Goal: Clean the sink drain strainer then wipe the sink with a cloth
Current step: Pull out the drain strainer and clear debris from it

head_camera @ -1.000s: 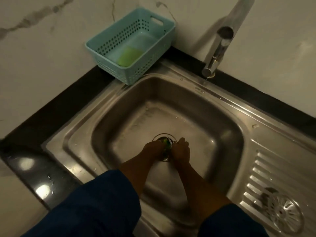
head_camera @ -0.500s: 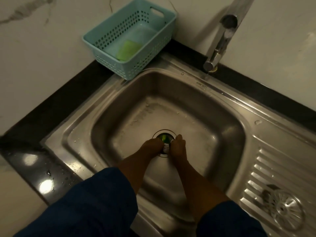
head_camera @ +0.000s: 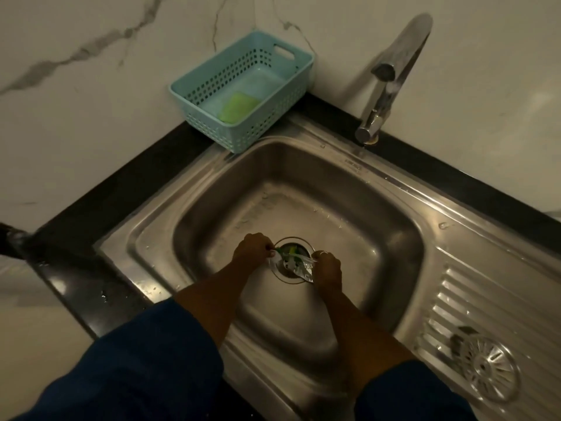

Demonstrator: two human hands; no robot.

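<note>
In a steel sink (head_camera: pixel 379 238) at center frame, the left hand (head_camera: pixel 253 252) and right hand (head_camera: pixel 328 267) each pinch 1 end of a crumpled clear wrapper (head_camera: pixel 299 264) over the open drain (head_camera: pixel 285 276). The drain strainer (head_camera: pixel 485 367) lies on the drainboard (head_camera: pixel 473 299), lower right.

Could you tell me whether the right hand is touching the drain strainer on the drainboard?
Apart. The head view shows the drain strainer on the drainboard, bare steel between it and the right hand at the drain.
</note>
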